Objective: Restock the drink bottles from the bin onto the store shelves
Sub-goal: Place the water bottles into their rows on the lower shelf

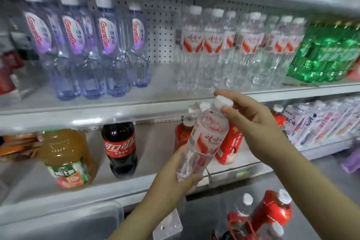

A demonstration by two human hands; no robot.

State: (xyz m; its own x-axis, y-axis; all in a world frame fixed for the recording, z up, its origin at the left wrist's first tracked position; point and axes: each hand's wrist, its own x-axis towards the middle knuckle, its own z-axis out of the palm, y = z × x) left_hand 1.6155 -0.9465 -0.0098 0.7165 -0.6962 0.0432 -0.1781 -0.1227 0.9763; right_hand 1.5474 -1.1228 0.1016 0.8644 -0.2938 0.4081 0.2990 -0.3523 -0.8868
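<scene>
Centre of frame: left hand [175, 179] grip wraps the lower body of a tilted water bottle [206, 134]. Right hand [251, 119] grip pinches the bottle at its white cap [224, 101].

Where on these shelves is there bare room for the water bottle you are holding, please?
Upper shelf: bare gap between the purple bottles and the water row, for the held bottle. Lower shelf: gap between the cola bottle and the red bottles. Water row through green pack is crowded.
</scene>
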